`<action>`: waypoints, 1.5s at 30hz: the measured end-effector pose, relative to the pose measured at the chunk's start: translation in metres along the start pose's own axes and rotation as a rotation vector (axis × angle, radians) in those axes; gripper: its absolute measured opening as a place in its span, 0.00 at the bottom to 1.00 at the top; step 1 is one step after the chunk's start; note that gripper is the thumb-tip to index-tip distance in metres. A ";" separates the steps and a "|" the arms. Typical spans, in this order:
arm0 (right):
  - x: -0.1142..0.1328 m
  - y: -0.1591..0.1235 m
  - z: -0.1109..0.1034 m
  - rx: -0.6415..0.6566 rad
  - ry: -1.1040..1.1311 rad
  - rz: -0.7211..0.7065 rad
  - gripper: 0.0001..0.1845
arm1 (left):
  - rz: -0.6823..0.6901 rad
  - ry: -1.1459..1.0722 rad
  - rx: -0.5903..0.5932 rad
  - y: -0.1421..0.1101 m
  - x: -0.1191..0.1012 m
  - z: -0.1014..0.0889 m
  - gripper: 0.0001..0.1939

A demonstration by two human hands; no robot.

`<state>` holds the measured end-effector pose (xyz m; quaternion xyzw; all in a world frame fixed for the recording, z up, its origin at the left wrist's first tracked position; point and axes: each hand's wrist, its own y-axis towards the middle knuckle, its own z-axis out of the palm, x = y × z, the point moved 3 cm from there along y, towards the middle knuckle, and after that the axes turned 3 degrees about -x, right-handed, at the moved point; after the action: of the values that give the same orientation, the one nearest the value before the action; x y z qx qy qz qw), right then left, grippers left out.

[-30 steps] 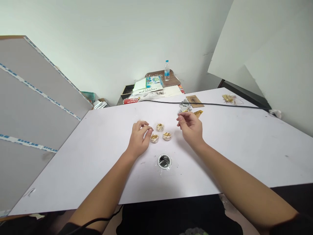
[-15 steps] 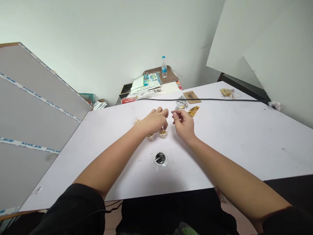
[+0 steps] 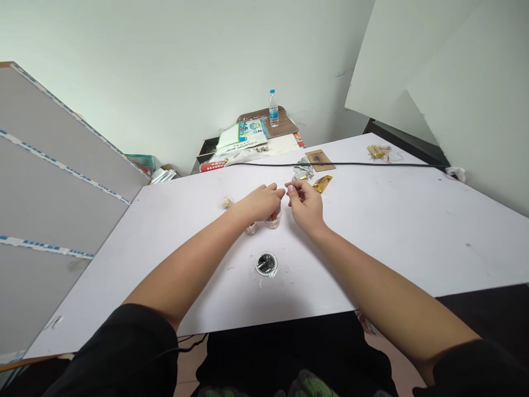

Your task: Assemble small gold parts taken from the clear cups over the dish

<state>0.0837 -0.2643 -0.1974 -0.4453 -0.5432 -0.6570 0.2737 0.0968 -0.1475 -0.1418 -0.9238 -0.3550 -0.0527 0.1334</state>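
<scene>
My left hand bends down over a small clear cup, its fingertips at the cup's mouth among gold-coloured bits. Those fingers look drawn together, but whatever they pinch is hidden. Just left stands a second small clear cup, partly covered by my left hand. Farther left is a small container of pale, thin pieces. My right hand is raised to the right of the cups, thumb and index finger pinched together. Anything between those fingertips is too small to name.
Behind my right hand lie a gold foil packet, a silver packet and a brown card. A black cable crosses the table. Nearer me is a round cable hole. A water bottle stands at the back.
My left hand has lowered, its fingers now reaching into the cup. The pale container at left shows more fully. My right hand keeps its pinch; the whole view has shifted slightly.
</scene>
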 end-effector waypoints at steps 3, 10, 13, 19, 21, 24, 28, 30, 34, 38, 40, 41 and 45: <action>0.001 0.000 0.000 0.014 -0.012 -0.006 0.14 | 0.016 -0.040 -0.040 0.000 0.008 0.000 0.07; 0.005 -0.003 0.003 0.116 0.080 -0.043 0.12 | 0.027 -0.455 -0.482 -0.035 0.025 -0.007 0.05; 0.012 -0.010 0.005 0.218 0.081 -0.111 0.11 | -0.083 -0.812 -0.789 -0.071 0.027 0.002 0.04; 0.038 -0.029 0.009 0.333 -0.069 -0.539 0.06 | -0.255 -1.322 -1.079 -0.114 0.011 0.042 0.10; 0.042 -0.034 0.011 0.370 -0.089 -0.594 0.06 | -0.291 -1.374 -1.057 -0.115 0.006 0.051 0.10; 0.045 -0.038 0.013 0.417 -0.097 -0.614 0.06 | -0.321 -1.446 -0.988 -0.112 -0.001 0.061 0.10; 0.046 -0.042 0.016 0.427 -0.131 -0.636 0.06 | -0.348 -1.564 -0.938 -0.108 -0.005 0.068 0.12; 0.046 -0.044 0.017 0.434 -0.153 -0.619 0.06 | -0.324 -1.600 -0.971 -0.109 -0.005 0.067 0.12; 0.047 -0.048 0.018 0.448 -0.168 -0.578 0.06 | -0.215 -1.556 -1.103 -0.113 -0.003 0.062 0.11; 0.053 -0.053 0.020 0.450 -0.141 -0.597 0.05 | -0.221 -1.548 -1.163 -0.115 -0.004 0.059 0.08; 0.056 -0.055 0.020 0.449 -0.122 -0.612 0.04 | -0.238 -1.621 -1.109 -0.113 -0.007 0.060 0.08; 0.057 -0.055 0.020 0.445 -0.111 -0.621 0.04 | -0.231 -1.653 -1.090 -0.112 -0.008 0.060 0.08; 0.058 -0.056 0.020 0.443 -0.095 -0.640 0.04 | -0.161 -1.709 -1.101 -0.111 -0.013 0.060 0.10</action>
<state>0.0159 -0.2234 -0.1720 -0.2132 -0.7953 -0.5548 0.1191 0.0127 -0.0601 -0.1786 -0.5589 -0.3190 0.4597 -0.6120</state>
